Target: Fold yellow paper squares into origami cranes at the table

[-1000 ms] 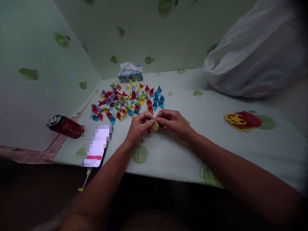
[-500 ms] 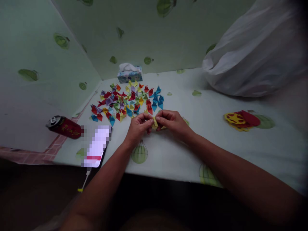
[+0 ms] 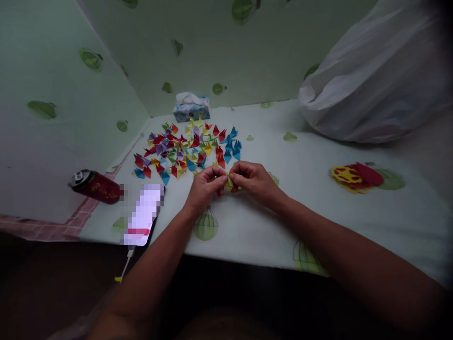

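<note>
The wall has green balloons on it, and so does the white tablecloth. Your left hand and right hand both pinch the little yellow paper, right between your fingertips. Less of it peeks out than a moment ago, so maybe you turned or pressed it. Just past your hands lie lots of bright folded papers, near the tissue box.
</note>
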Demonstrator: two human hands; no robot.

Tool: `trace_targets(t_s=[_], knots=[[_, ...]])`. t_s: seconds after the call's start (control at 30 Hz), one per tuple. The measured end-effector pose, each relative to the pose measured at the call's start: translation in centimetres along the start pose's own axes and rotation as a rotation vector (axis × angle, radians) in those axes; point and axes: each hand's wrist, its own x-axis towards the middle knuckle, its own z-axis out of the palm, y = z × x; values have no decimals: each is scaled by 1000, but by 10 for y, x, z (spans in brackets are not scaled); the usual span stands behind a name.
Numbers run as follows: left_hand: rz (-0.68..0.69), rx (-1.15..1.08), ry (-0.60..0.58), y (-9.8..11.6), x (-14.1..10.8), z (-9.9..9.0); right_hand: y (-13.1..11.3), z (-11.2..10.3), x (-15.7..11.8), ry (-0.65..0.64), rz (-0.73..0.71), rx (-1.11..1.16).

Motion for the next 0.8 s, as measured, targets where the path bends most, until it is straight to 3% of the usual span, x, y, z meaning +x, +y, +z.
trace_targets(t_s=[0.8], knots=[[-61, -88, -39, -3, 3, -2, 1, -1, -1, -37, -29, 0]])
